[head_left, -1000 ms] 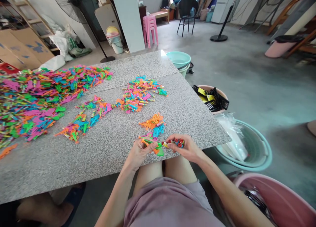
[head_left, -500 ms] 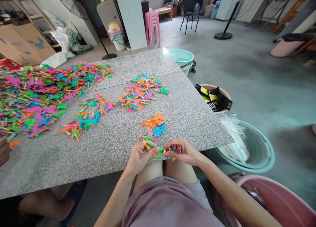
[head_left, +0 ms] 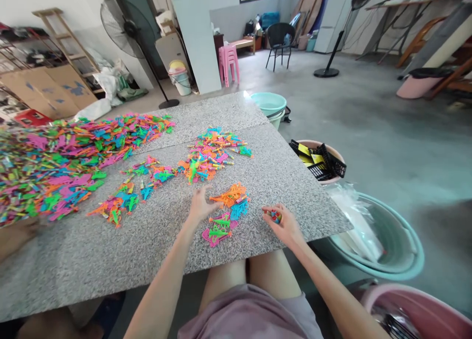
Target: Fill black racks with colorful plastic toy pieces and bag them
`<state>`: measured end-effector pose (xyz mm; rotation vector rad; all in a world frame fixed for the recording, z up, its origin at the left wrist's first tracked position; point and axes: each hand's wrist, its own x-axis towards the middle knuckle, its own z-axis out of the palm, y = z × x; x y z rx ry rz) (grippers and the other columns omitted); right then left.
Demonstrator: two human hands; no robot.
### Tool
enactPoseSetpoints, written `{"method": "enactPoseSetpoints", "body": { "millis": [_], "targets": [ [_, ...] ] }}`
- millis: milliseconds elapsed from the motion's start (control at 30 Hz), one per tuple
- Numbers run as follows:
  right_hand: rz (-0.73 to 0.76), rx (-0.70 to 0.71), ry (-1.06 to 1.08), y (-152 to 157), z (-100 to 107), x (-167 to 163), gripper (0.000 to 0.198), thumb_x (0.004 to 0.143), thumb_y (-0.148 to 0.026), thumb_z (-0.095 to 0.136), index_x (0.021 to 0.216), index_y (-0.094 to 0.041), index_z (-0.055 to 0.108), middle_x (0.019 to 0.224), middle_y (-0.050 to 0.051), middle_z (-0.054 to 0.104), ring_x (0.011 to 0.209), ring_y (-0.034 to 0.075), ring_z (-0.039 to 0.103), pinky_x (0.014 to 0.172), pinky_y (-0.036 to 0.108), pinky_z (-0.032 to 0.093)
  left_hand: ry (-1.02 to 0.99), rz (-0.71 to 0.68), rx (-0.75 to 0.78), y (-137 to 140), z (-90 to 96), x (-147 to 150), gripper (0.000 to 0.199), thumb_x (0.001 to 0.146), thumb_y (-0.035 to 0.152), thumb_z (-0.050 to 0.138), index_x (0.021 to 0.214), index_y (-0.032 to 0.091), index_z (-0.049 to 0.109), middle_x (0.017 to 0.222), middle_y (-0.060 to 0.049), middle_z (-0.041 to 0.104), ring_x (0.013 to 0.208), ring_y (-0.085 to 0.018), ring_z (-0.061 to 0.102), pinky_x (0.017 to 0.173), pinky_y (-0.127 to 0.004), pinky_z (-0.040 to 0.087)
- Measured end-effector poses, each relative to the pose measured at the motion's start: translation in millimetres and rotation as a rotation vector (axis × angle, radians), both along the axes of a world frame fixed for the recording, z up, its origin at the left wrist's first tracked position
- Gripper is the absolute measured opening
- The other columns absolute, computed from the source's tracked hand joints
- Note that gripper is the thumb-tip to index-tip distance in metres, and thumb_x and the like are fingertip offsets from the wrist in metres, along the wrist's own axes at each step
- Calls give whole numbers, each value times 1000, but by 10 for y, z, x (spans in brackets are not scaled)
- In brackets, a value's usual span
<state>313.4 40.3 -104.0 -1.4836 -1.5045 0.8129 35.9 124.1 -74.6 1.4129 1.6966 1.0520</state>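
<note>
"At nine o'clock from the small orange pieces (head_left: 233, 195), what is the left hand (head_left: 199, 207) doing?"

"It is spread wide, thumb and fingers apart, right beside them. I can't tell whether the thumb touches."

"And the right hand (head_left: 285, 226)?"

"At four o'clock, low over the table (head_left: 283, 171), its fingers curled round a bunch of short tubes (head_left: 275, 215) with red showing at some ends."

"What lies nearest the orange?"

"Blue pieces (head_left: 240, 209) against it at five o'clock, and pink and green pieces (head_left: 218, 231) at seven, close to the table's front edge."

"Further out?"

"A mixed pile (head_left: 206, 157) at eleven, a looser, straggling one (head_left: 127, 196) at nine, and a big multicoloured heap (head_left: 73, 152) between nine and ten."

"Who is at the far side of that heap's near edge?"

"I can't see who; another person's hand (head_left: 18, 236), between eight and nine, blurred."

"Off the table?"

"A teal basin (head_left: 269, 101) near one, black baskets (head_left: 332, 164) at two, and a green tub (head_left: 417, 255) between three and four, holding clear plastic (head_left: 359, 221)."
</note>
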Motion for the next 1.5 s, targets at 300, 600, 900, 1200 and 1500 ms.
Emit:
{"method": "enactPoseSetpoints", "body": {
  "millis": [300, 600, 900, 1200, 1500],
  "targets": [
    [91, -26, 154, 120, 139, -455, 23, 82, -42, 60, 84, -21, 68, 77, 3, 69, 69, 18, 61, 68, 30, 46, -43, -87, -2, -390, 83, -55, 30, 58, 35, 80, 73, 20, 59, 71, 1, 62, 73, -19, 61, 78, -35, 49],
    [284, 40, 457, 21, 552, -747, 19, 79, -40, 71, 82, -23, 75, 77, 1, 68, 75, 16, 61, 71, 30, 47, -480, -61, -56, -1033, 458, 263, 49, 68, 41, 81, 107, 19, 61, 80, 1, 68, 68, -14, 68, 65, -26, 56],
    [182, -43, 543, -219, 703, -662, 20, 75, -41, 75, 83, -23, 77, 62, -2, 60, 58, 12, 52, 57, 28, 43, -569, -100, 27, -1150, 533, 347, 28, 67, 30, 84, 85, 15, 68, 73, 0, 71, 64, -12, 67, 61, -20, 55],
    [250, -68, 487, -219, 721, -626, 21, 74, -42, 75, 77, -22, 77, 68, 0, 69, 66, 16, 61, 66, 30, 50, -492, -107, 107, -1250, 527, 400, 17, 71, 26, 80, 81, 17, 70, 72, -1, 72, 63, -13, 68, 59, -21, 55],
    [213, -8, 436, -257, 718, -550, 19, 78, -42, 73, 82, -24, 78, 75, 1, 73, 71, 17, 64, 69, 31, 50, -297, -117, 218, -1263, 567, 476, 9, 77, 25, 74, 81, 18, 70, 72, -1, 71, 66, -14, 68, 63, -23, 55]
  ]
}}
